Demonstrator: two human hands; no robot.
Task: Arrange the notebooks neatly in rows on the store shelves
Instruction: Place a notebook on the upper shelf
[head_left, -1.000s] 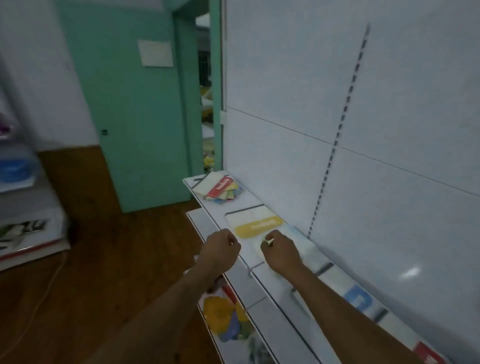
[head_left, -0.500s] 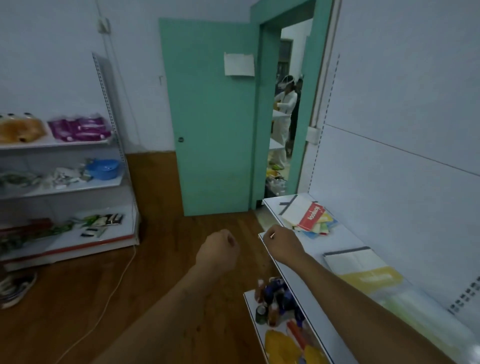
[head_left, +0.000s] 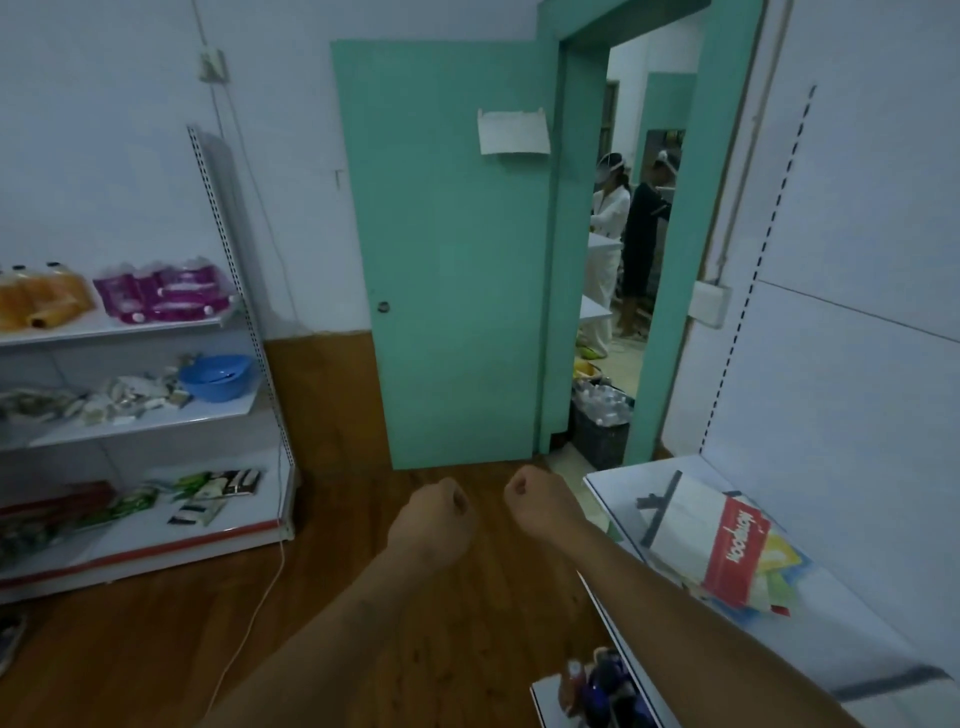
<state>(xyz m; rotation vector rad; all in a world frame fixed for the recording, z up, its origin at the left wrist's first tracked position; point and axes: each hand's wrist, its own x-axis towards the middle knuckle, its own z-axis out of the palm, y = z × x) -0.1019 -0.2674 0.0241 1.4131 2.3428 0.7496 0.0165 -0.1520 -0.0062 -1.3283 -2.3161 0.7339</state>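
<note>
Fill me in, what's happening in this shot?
A person stands in a small store with both fists out in front, holding nothing. The left hand and right hand hang over the wooden floor, clear of the white shelf on the right. A loose, fanned pile of notebooks lies on that shelf, not yet tidied into a row.

Ahead of both fists lies open wooden floor (head_left: 441, 623) up to the green door (head_left: 447, 260). Right of the right hand (head_left: 537, 501), the white shelf (head_left: 841, 623) edge and its notebook pile (head_left: 722, 545) block the way.
</note>
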